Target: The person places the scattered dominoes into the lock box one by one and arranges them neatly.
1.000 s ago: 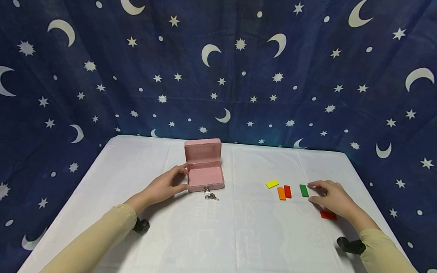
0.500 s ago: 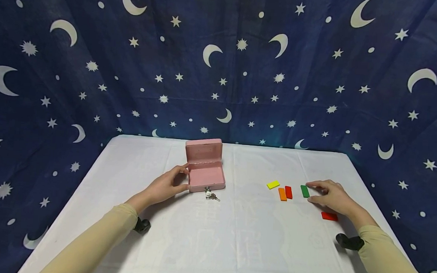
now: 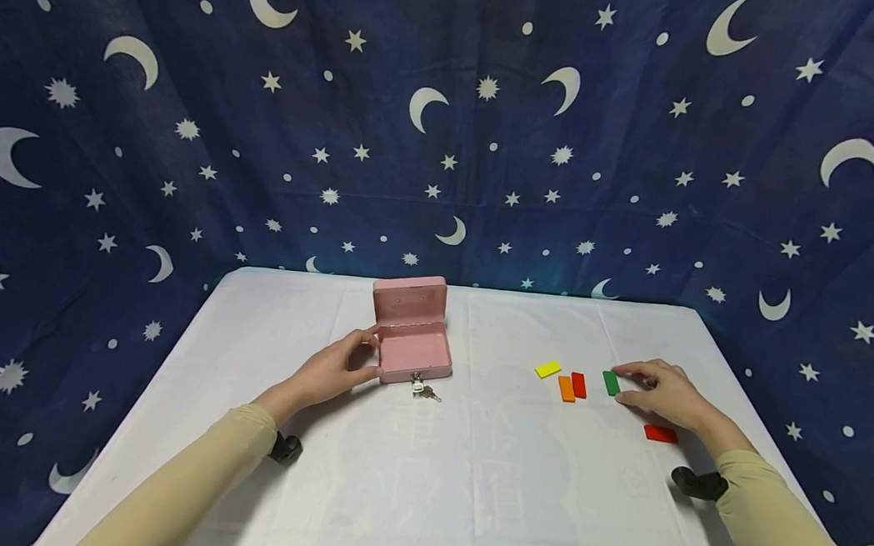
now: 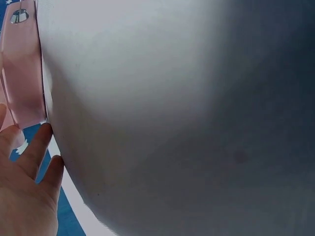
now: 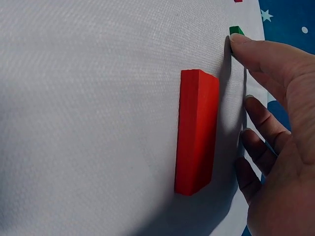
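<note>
A pink metal cash box [image 3: 409, 306] stands on the white tablecloth, lid raised and nothing inside. My left hand [image 3: 324, 373] touches its left side, thumb at the front corner and a fingertip near the back corner. In the left wrist view, the fingers [image 4: 30, 153] on that side are spread and fairly straight beside the pink wall. On the right, my right hand [image 3: 664, 394] pinches a flat green block [image 3: 611, 384] lying on the cloth, index finger at its far end, thumb at its near end. Its remaining fingers hang loosely in the right wrist view.
A small padlock [image 3: 417, 385] with keys [image 3: 430, 394] is at the box's front. Left of the green block lie a yellow block [image 3: 548, 369], an orange block [image 3: 567, 389] and a red block [image 3: 579, 385]. Another red block [image 3: 660, 434] lies near my right wrist.
My right thumb and index finger have come in slightly to meet the green block. The left hand and box stay put; the whole view shifts slightly.
</note>
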Demonstrator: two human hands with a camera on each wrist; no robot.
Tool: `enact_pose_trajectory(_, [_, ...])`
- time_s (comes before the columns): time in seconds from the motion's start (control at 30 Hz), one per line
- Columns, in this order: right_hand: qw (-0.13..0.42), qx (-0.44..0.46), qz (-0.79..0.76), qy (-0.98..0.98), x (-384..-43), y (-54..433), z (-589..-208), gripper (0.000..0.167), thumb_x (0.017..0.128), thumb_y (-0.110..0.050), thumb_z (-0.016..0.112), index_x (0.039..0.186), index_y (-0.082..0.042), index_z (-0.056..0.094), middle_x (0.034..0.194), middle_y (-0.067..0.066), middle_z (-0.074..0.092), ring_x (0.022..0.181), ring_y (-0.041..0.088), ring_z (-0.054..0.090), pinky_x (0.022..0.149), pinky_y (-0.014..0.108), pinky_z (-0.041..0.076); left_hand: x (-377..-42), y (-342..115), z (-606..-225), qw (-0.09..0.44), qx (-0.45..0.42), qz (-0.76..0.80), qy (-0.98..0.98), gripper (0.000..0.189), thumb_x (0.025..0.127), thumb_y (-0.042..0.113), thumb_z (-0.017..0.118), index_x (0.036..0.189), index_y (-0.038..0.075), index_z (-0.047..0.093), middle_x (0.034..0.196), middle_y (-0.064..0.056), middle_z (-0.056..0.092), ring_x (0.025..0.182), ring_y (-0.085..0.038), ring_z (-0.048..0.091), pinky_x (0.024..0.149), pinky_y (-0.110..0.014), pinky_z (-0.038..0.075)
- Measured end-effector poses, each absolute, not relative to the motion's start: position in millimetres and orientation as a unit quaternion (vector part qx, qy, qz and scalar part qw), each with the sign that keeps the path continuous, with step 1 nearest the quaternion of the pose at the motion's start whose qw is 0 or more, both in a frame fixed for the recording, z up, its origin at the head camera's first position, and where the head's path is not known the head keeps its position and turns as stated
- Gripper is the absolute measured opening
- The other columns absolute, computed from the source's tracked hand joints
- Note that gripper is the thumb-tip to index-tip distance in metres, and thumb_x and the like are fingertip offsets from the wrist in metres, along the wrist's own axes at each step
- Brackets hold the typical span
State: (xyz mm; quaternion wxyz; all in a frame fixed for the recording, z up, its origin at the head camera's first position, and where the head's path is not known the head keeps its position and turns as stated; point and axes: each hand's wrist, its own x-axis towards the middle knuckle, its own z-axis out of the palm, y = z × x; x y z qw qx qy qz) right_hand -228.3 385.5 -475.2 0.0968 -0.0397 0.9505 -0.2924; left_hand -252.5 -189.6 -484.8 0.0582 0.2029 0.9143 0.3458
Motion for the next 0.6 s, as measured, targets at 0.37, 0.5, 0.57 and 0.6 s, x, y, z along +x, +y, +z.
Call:
enact_pose_trajectory(0.37, [0.094, -0.047, -0.278, 0.955, -228.5, 386.0, -476.0, 0.065, 0.087, -0.043, 0.079, 0.139, -0.009, 0.06, 0.132, 0.023, 0.051, 0.116, 0.042, 0.04, 0.092, 0.064, 0.041, -251.5, -189.0, -483.1, 0.056, 0.204, 0.329, 0.92, 0.049, 0.095, 0.047, 0.07, 0.132, 0.023, 0.05, 0.165, 0.009, 0.029, 0.147, -0.023, 0.035, 0.113, -0.054, 0.036])
enact_pose_trajectory(0.5, [0.09, -0.051, -0.274, 0.956, -228.2, 385.7, -476.2, 0.064, 0.087, -0.042, 0.079, 0.139, -0.009, 0.061, 0.13, 0.022, 0.052, 0.115, 0.042, 0.04, 0.091, 0.063, 0.042, -251.9, -188.8, -482.2, 0.059, 0.201, 0.331, 0.92, 0.047, 0.095, 0.046, 0.071, 0.131, 0.023, 0.05, 0.164, 0.009, 0.03, 0.146, -0.022, 0.038, 0.112, -0.053, 0.037])
enact_pose_trajectory(0.57, [0.089, -0.051, -0.272, 0.957, -227.8, 385.3, -476.0, 0.064, 0.087, -0.042, 0.079, 0.138, -0.009, 0.062, 0.129, 0.022, 0.053, 0.115, 0.042, 0.04, 0.091, 0.063, 0.043, -252.0, -188.6, -481.6, 0.059, 0.199, 0.331, 0.921, 0.047, 0.094, 0.045, 0.071, 0.13, 0.024, 0.05, 0.164, 0.009, 0.031, 0.145, -0.022, 0.04, 0.112, -0.052, 0.038])
enact_pose_trajectory(0.6, [0.089, -0.05, -0.272, 0.957, -227.6, 384.9, -475.8, 0.064, 0.086, -0.042, 0.08, 0.138, -0.009, 0.062, 0.129, 0.022, 0.053, 0.115, 0.042, 0.04, 0.091, 0.063, 0.043, -252.1, -188.5, -481.2, 0.059, 0.198, 0.33, 0.921, 0.047, 0.094, 0.046, 0.071, 0.13, 0.024, 0.05, 0.163, 0.009, 0.031, 0.144, -0.022, 0.041, 0.111, -0.052, 0.038])
